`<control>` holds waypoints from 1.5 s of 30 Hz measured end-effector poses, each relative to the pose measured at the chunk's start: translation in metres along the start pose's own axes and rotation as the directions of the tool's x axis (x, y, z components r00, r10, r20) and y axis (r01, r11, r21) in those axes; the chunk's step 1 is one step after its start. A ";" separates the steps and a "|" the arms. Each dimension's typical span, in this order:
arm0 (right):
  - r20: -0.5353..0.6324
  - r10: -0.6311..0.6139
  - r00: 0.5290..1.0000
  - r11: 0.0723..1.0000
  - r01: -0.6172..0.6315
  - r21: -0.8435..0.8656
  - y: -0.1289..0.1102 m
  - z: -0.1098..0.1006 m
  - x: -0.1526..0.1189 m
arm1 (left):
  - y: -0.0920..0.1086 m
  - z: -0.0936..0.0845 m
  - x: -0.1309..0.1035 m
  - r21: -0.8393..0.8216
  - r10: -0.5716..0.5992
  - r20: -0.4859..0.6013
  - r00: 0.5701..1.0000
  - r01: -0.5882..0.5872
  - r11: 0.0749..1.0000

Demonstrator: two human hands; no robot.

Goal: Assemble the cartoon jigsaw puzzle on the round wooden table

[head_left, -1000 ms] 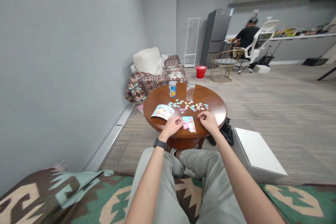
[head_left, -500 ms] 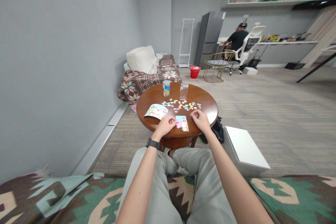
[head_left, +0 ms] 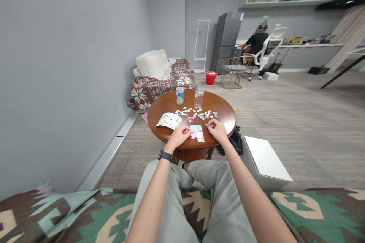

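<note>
A partly joined jigsaw puzzle (head_left: 199, 133) lies near the front of the round wooden table (head_left: 218, 102). At its left edge rests my left hand (head_left: 182, 134), fingers curled together; whatever they may hold is hidden. My right hand (head_left: 217, 130) is just right of the joined part and pinches a small puzzle piece (head_left: 207, 125) between thumb and finger. Many loose puzzle pieces (head_left: 196, 113) are scattered behind both hands. The curved picture sheet (head_left: 169, 120) lies to the left, showing the printed cartoon scene.
Behind the pieces stand a printed can (head_left: 180, 96) and a clear jar (head_left: 199, 99). A white box (head_left: 266, 157) sits on the floor at right. Farther off are a red bucket (head_left: 211, 77), a wire chair (head_left: 235, 68) and a seated person (head_left: 258, 41).
My right hand has turned slightly, and the puzzle piece in its fingertips now shows more plainly. My left hand stays at the puzzle's left edge. The whole view has shifted a little.
</note>
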State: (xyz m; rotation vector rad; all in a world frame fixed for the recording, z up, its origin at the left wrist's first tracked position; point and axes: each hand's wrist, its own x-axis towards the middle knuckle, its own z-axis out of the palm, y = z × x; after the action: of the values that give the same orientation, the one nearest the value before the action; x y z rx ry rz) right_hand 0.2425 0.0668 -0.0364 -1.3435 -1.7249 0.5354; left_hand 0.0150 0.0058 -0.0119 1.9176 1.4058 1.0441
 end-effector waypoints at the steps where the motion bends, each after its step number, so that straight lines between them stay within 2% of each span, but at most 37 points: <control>1: 0.001 0.004 1.000 1.000 -0.004 0.002 0.000 0.000 0.000 | 0.000 0.000 0.000 0.001 -0.001 0.000 1.000 0.001 1.000; 12: 0.013 -0.038 0.999 0.999 0.038 0.018 0.001 0.001 0.001 | 0.002 -0.001 -0.001 0.007 -0.001 -0.002 1.000 0.001 1.000; 19: -0.009 -0.068 0.998 0.996 0.068 -0.059 0.004 0.003 0.001 | 0.005 -0.001 0.000 0.013 0.000 -0.002 1.000 0.000 1.000; 23: 0.000 -0.078 0.997 0.997 0.078 -0.021 0.004 0.002 0.002 | 0.006 -0.002 -0.001 0.011 -0.004 -0.003 1.000 0.004 1.000; 35: 0.026 -0.015 1.000 1.000 0.015 0.002 -0.002 -0.002 0.002 | 0.006 -0.002 -0.002 0.007 -0.001 -0.006 1.000 0.001 1.000; 45: 0.046 -0.067 0.997 0.998 0.068 -0.012 0.003 0.001 0.003 | 0.004 -0.002 -0.001 -0.006 -0.004 0.000 1.000 0.004 1.000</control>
State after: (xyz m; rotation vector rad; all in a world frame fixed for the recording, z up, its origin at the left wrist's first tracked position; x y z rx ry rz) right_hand 0.2430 0.0706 -0.0377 -1.2861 -1.8073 0.5206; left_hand 0.0159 0.0034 -0.0078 1.9098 1.4047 1.0448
